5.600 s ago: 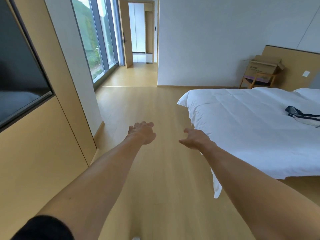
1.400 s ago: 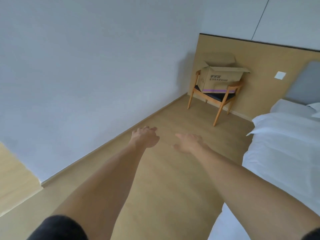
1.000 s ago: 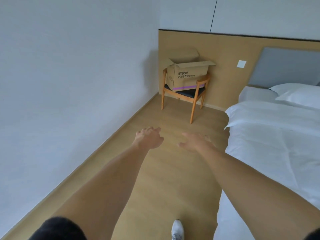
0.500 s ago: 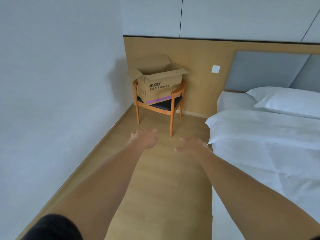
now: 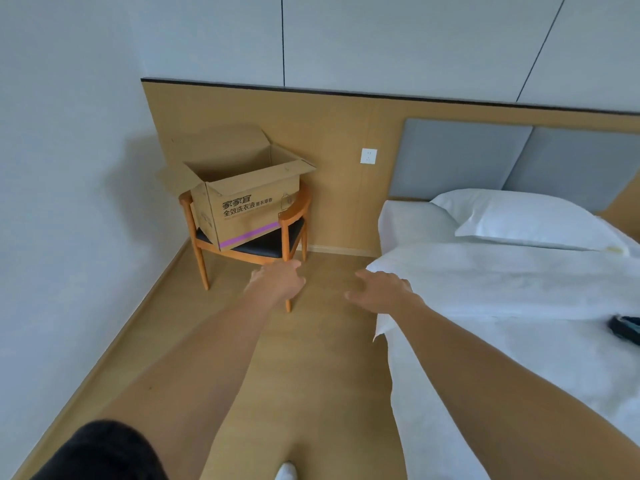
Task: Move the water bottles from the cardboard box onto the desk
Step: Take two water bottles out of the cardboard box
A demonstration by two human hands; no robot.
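The cardboard box point(image 5: 242, 199) sits on the seat of a wooden chair point(image 5: 291, 216) in the room's corner, at about eleven o'clock from us, its flaps folded open. From this angle we cannot see inside it, so the water bottles are hidden from us, and no desk shows in the view.

Our left hand point(image 5: 278, 280) is stretched out in front of us toward the chair, fingers loosely curled and holding nothing, level in the view with the chair's front leg. Our right hand point(image 5: 381, 289) reaches out at about one o'clock, fingers spread and relaxed, also empty, near the corner of the bed point(image 5: 502, 289) but not touching it that we can tell.

We judge that we are in the approach step: nothing has been picked up yet. The next move calls for closing the gap to the chair, looking down into the box, and reaching over its rim to take hold of a bottle.

Farther out, a white pillow point(image 5: 526, 216) lies at two o'clock, a wall socket point(image 5: 368, 156) at twelve, and a dark object point(image 5: 625, 326) rests on the sheet at three.
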